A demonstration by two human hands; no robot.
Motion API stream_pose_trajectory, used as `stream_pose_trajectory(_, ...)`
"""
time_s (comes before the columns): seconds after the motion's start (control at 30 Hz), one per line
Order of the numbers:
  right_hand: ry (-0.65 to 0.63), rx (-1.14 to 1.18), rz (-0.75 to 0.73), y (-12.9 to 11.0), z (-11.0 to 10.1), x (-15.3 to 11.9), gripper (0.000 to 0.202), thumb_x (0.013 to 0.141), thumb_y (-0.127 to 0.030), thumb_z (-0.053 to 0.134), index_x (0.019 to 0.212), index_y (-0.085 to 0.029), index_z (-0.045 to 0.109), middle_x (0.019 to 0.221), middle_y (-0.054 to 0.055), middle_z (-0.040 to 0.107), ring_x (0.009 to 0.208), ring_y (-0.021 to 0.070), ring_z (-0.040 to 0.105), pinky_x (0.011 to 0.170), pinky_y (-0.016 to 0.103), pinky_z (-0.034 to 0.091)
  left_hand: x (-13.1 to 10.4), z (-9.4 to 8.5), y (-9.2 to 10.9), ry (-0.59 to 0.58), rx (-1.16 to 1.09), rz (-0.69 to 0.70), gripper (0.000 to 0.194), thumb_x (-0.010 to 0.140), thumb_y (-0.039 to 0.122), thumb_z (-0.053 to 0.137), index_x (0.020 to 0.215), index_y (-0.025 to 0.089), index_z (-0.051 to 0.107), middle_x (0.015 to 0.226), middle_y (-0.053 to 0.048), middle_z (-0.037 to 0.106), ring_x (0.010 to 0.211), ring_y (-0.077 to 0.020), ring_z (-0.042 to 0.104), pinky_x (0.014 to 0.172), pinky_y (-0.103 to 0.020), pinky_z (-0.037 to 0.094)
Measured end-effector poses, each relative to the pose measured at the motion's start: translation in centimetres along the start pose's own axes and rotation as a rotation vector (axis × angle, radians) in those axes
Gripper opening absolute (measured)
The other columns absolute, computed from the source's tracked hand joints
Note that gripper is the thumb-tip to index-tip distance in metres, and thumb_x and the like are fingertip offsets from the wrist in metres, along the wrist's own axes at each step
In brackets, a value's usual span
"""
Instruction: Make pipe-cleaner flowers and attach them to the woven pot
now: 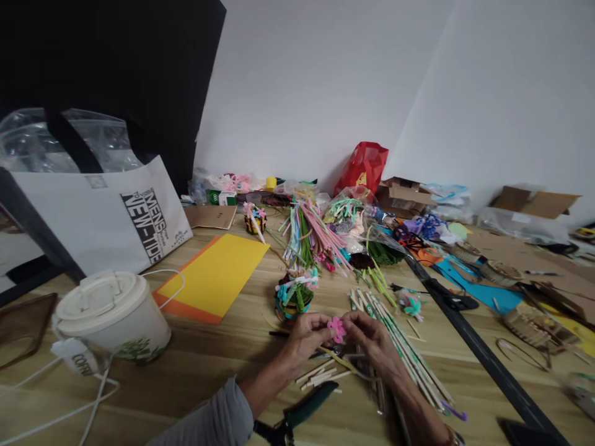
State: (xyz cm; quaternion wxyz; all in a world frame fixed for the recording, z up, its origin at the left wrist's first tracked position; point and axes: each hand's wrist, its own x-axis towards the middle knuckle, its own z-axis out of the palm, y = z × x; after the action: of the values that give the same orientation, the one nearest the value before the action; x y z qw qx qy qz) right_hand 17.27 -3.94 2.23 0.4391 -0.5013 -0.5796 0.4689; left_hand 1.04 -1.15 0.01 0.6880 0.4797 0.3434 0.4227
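A small pink flower (336, 330) is pinched between my two hands above the wooden table. My left hand (307, 337) has its thumb and fingers closed on the flower's left side. On its right side, my right hand (369, 334) grips it with closed fingertips. Just behind the hands stands a small round basket (294, 296) with green, teal and white fuzzy pieces. Short pale sticks (323, 375) lie below the hands, near dark-handled pliers (307, 406). Long paper-wrapped sticks (409, 353) reach under and beside my right forearm.
Yellow sheets (218, 272) and a white lidded bucket (114, 316) are at the left, before a white bag (97, 217). Bundles of coloured fuzzy stems (316, 238) lie farther back. A black strip (483, 353) crosses the right side, near woven baskets (539, 325).
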Motion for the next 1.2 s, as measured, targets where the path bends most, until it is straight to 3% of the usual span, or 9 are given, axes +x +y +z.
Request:
stream_pose_trajectory(0.13,-0.020,0.097,0.046,0.0,-0.3,0.2,0.042,0.080,-0.061,0.058,0.083,-0.019,0.061,0.071,0.000,0.058,0.059,0.0139,0.054,0.055,0.025,0.045,-0.1,0.2,0.4,0.002,0.035,-0.020,0.036,0.059,0.044,0.079,0.070,0.011,0.070,0.067,-0.006,0.067,0.059,-0.0136,0.056,0.059,-0.025,0.041)
stream_pose_trajectory(0.33,-0.046,-0.075,-0.011,-0.4,-0.1,0.0,0.039,0.080,-0.055,0.063,0.080,-0.016,0.065,0.071,0.002,0.062,0.066,0.0160,0.056,0.060,0.026,0.044,-0.6,0.1,0.5,0.013,0.147,0.045,0.030,0.067,0.041,0.073,0.063,0.012,0.067,0.062,-0.004,0.063,0.058,-0.0124,0.053,0.057,-0.024,0.039)
stream_pose_trajectory(0.57,-0.029,-0.126,-0.048,0.0,0.1,-0.1,0.038,0.082,-0.055,0.059,0.076,-0.018,0.060,0.069,0.001,0.058,0.064,0.0161,0.053,0.057,0.026,0.042,-0.6,0.2,0.1,0.050,0.097,0.059,0.034,0.066,0.045,0.074,0.071,0.012,0.066,0.067,-0.004,0.064,0.061,-0.0136,0.055,0.059,-0.024,0.040)
stream_pose_trajectory(0.9,-0.026,-0.465,-0.286,0.1,0.4,-0.8,0.023,0.091,-0.038,0.051,0.078,-0.021,0.059,0.074,0.003,0.059,0.067,0.0172,0.054,0.063,0.028,0.040,-0.6,-0.1,-0.2,0.047,0.224,0.098,0.017,0.069,0.026,0.067,0.059,0.015,0.061,0.059,-0.004,0.062,0.056,-0.0136,0.054,0.058,-0.024,0.040)
stream_pose_trajectory(1.03,-0.031,-0.327,-0.164,0.3,0.4,-0.6,0.028,0.090,-0.044,0.052,0.079,-0.020,0.059,0.071,0.002,0.059,0.064,0.0163,0.053,0.058,0.027,0.040,-0.5,0.0,0.1,0.026,0.201,0.114,0.017,0.070,0.028,0.067,0.064,0.014,0.063,0.062,-0.004,0.063,0.058,-0.0137,0.055,0.058,-0.024,0.041)
stream_pose_trajectory(1.2,-0.032,-0.032,0.005,0.3,0.1,0.0,0.040,0.083,-0.056,0.057,0.073,-0.018,0.055,0.062,-0.002,0.052,0.057,0.0129,0.049,0.053,0.024,0.040,-0.4,0.3,0.2,0.011,0.053,0.040,0.022,0.064,0.031,0.073,0.072,0.013,0.065,0.067,-0.004,0.065,0.061,-0.0144,0.058,0.060,-0.024,0.044)
